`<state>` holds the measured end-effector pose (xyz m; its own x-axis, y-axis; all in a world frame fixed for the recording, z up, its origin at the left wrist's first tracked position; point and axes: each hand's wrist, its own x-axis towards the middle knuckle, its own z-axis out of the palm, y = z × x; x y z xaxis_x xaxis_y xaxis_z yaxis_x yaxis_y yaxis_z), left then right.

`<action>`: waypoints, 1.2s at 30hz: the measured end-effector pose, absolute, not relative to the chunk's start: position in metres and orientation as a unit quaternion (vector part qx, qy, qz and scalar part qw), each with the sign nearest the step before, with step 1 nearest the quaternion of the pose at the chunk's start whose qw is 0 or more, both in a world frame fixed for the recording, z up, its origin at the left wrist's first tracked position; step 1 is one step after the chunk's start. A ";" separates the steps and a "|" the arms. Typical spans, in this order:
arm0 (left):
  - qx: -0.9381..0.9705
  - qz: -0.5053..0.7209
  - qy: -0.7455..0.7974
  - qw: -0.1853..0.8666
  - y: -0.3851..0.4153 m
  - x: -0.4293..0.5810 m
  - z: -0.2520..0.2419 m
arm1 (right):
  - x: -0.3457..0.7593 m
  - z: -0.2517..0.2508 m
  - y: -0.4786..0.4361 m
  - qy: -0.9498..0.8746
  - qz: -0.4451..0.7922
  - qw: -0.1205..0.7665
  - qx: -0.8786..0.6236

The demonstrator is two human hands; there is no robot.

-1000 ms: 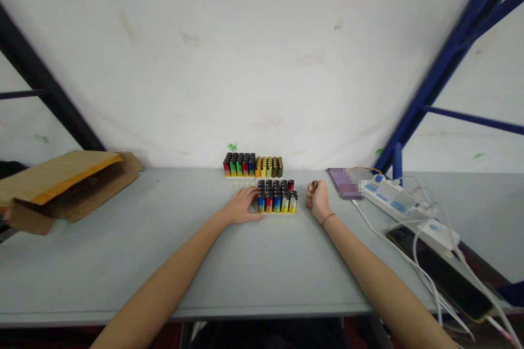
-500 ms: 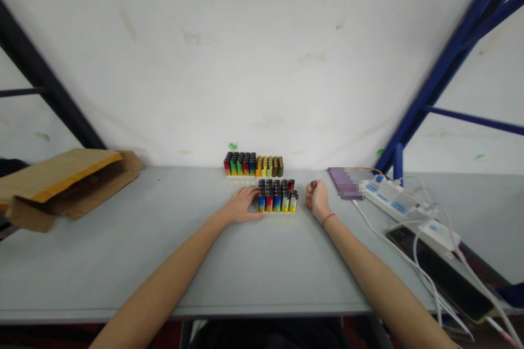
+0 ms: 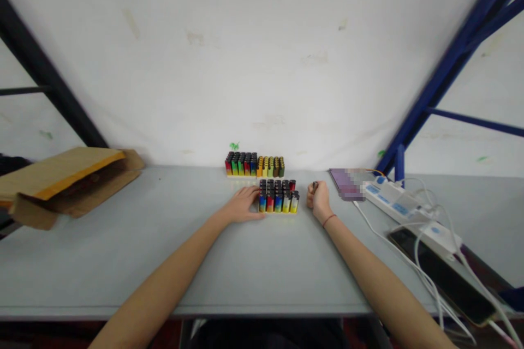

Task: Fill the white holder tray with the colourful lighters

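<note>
A tray of upright, multicoloured lighters (image 3: 278, 197) stands on the grey table (image 3: 245, 262). My left hand (image 3: 242, 204) lies flat on the table and touches the tray's left side, fingers spread. To the right of the tray, my right hand (image 3: 318, 199) is closed in a fist around a single dark lighter (image 3: 315, 186), whose top pokes out above the thumb. A second tray of lighters (image 3: 254, 165) stands farther back, against the white wall.
An open cardboard box (image 3: 61, 182) lies on its side at the far left. At the right sit a purple phone (image 3: 346, 181), a white power strip (image 3: 391, 199) with cables, and a black phone (image 3: 442, 272). Blue shelf struts rise at the right.
</note>
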<state>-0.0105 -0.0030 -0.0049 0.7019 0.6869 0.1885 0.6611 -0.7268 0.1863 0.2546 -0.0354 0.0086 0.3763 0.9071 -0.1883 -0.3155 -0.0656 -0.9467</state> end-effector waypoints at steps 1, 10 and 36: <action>0.921 0.123 0.366 0.052 -0.003 -0.010 -0.005 | 0.254 0.009 -0.035 -0.271 0.490 0.625 -0.544; 0.919 0.114 0.373 0.053 -0.002 -0.011 -0.006 | 0.250 0.010 -0.037 -0.285 0.489 0.615 -0.549; 0.918 0.111 0.377 0.049 -0.006 -0.009 -0.001 | 0.281 0.038 -0.058 -0.671 0.324 0.486 -0.457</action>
<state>-0.0088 -0.0055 -0.0009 0.6911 0.7033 0.1666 0.6816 -0.7108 0.1735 0.2809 -0.0580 0.0384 -0.1099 0.9276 0.3570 0.2975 0.3734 -0.8787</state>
